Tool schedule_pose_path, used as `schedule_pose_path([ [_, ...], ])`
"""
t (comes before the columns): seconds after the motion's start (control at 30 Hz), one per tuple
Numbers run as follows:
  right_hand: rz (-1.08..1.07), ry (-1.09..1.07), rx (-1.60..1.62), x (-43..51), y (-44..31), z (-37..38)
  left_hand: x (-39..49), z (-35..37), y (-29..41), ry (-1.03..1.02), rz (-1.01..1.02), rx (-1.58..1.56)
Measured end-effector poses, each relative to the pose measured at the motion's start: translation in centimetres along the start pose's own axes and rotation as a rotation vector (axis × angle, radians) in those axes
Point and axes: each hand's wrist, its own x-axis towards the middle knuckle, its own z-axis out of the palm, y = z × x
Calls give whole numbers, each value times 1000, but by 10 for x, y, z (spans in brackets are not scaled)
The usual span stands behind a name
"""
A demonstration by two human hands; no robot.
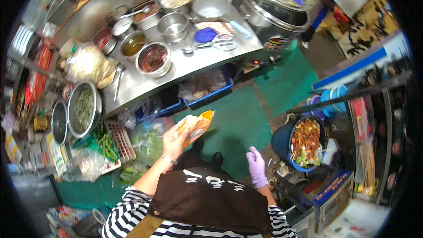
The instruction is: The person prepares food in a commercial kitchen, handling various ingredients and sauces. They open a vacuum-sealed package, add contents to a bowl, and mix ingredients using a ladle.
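My left hand [174, 143], bare with a bracelet at the wrist, grips an orange and yellow plastic packet [197, 126] that is held up over the floor. My right hand [256, 167] wears a light purple glove and hangs in the air with nothing in it, its fingers partly extended. A steel worktable [132, 87] stands before me, bearing a metal pot of dark red sauce [153, 60], a pot of yellowish liquid [133, 43], an empty steel pot [173, 26], scissors [224, 45] and a spoon [118, 82].
A bin full of food scraps [307, 143] stands at the right. Blue crates [211, 94] lie under the worktable. Bowls of greens [85, 109] and a plastic bag of vegetables [148, 142] are at the left. A large steel pot [274, 19] stands beyond the table's end. A person's foot [305, 44] shows at the upper right.
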Motion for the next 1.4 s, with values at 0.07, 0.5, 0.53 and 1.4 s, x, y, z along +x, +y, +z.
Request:
schedule_pose_path([
  [0.07,-96,-9,13,-14,-8,10,3,11,-1,-44,-15,105],
  [0.5,84,787,62,-274,69,-39,-108,230,-68,-1204,97,-21],
  [0.53,122,886,107,-303,90,-44,-136,247,-71,-1282,91,-35],
  [1.4,475,1782,-191,-687,475,-404,-741,537,-192,-1657,17,-70],
])
